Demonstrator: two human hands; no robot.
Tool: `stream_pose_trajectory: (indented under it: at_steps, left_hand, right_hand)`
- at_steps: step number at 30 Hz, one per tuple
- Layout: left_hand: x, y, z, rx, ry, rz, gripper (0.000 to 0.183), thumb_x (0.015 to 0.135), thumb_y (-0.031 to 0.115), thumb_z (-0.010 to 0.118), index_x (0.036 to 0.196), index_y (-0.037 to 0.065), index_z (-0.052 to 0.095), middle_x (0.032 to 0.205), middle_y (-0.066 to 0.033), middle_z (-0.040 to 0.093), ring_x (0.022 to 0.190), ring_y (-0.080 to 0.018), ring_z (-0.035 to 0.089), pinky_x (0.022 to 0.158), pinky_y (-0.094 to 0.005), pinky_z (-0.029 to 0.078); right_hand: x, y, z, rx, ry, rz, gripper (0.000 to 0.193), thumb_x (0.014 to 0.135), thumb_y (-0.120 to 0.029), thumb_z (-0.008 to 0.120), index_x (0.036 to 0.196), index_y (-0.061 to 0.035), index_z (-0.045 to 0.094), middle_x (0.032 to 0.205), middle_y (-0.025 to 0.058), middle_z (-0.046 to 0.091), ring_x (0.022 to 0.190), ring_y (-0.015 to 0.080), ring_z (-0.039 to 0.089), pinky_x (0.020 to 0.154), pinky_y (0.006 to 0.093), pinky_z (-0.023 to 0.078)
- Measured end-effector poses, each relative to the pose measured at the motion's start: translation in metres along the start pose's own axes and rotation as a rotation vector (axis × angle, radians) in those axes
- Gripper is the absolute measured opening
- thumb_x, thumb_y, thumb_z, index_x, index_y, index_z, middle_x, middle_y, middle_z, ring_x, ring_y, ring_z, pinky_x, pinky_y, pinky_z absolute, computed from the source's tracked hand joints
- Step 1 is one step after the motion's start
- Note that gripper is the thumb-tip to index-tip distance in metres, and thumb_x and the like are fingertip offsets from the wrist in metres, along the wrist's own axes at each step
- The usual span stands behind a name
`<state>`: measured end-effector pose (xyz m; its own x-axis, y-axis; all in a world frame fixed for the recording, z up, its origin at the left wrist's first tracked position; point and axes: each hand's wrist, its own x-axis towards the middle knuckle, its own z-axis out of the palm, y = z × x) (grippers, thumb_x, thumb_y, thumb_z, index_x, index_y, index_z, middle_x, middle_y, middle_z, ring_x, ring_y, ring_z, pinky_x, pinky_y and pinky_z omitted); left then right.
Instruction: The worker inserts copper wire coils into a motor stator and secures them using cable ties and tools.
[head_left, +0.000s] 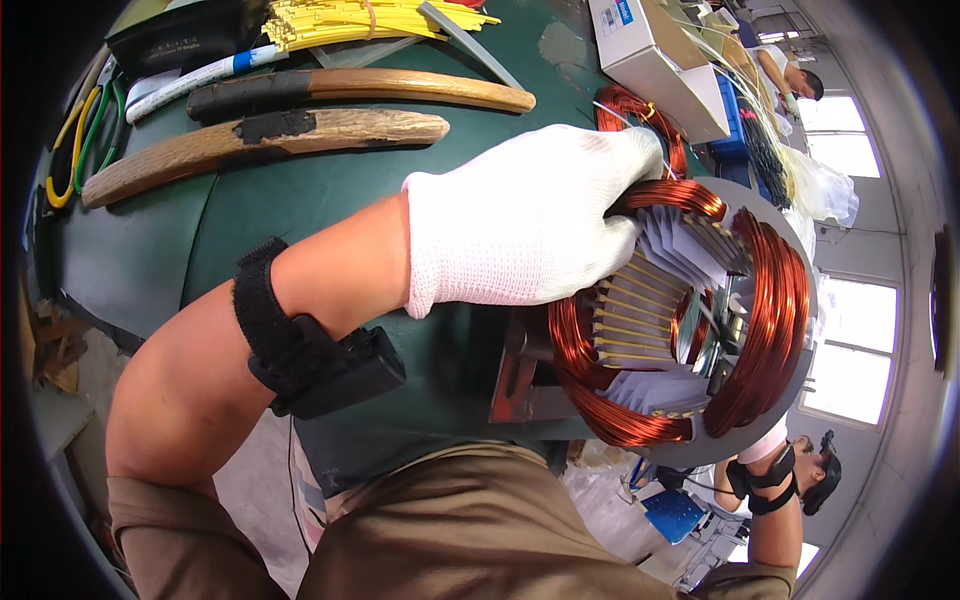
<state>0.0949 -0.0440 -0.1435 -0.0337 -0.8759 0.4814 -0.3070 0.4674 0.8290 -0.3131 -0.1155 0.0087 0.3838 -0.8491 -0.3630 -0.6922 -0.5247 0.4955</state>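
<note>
A motor stator (811,335) with a grey outer ring stands at the right. Thick bundles of copper wire (768,320) loop around its bore, and white paper pieces (685,248) stick out of its slots. My left hand (530,215), in a white knit glove, is closed at the stator's upper left edge. Its thumb and fingers are bent around the copper winding there; the fingertips are partly hidden. My right hand (768,440), also gloved, is behind the stator's lower right side. Only a bit near its wrist shows, and its fingers are hidden.
On the green table (450,370) lie two curved wooden tools (390,128), scissors (85,140) with yellow and green handles, and yellow tubes (335,22). Another copper coil (640,108) lies behind the stator, near a white box (655,65). Other people (785,70) are beyond.
</note>
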Motion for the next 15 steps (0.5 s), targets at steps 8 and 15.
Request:
stream_pose_trajectory:
  at_steps: [8, 15]
  left_hand:
    - [0.001, 0.0, 0.003, -0.019, 0.016, 0.014, 0.029, 0.088, 0.008, 0.058, 0.115, -0.002, 0.056, 0.101, -0.0268, 0.063, 0.096, -0.0458, 0.064, 0.085, -0.0483, 0.052]
    - [-0.004, -0.001, 0.001, -0.022, -0.011, -0.071, 0.03, 0.088, 0.009, 0.058, 0.116, -0.002, 0.056, 0.102, -0.0274, 0.062, 0.098, -0.0463, 0.063, 0.088, -0.0493, 0.052]
  right_hand:
    - [0.013, -0.022, -0.001, -0.069, 0.049, -0.11, 0.051, 0.1, -0.013, 0.056, 0.149, -0.0057, 0.048, 0.143, 0.0203, 0.054, 0.129, 0.0309, 0.059, 0.107, 0.0431, 0.051]
    - [0.037, -0.044, -0.008, -0.117, 0.088, -0.178, 0.055, 0.105, -0.017, 0.051, 0.157, -0.0065, 0.038, 0.155, 0.0178, 0.046, 0.138, 0.029, 0.052, 0.113, 0.0433, 0.048]
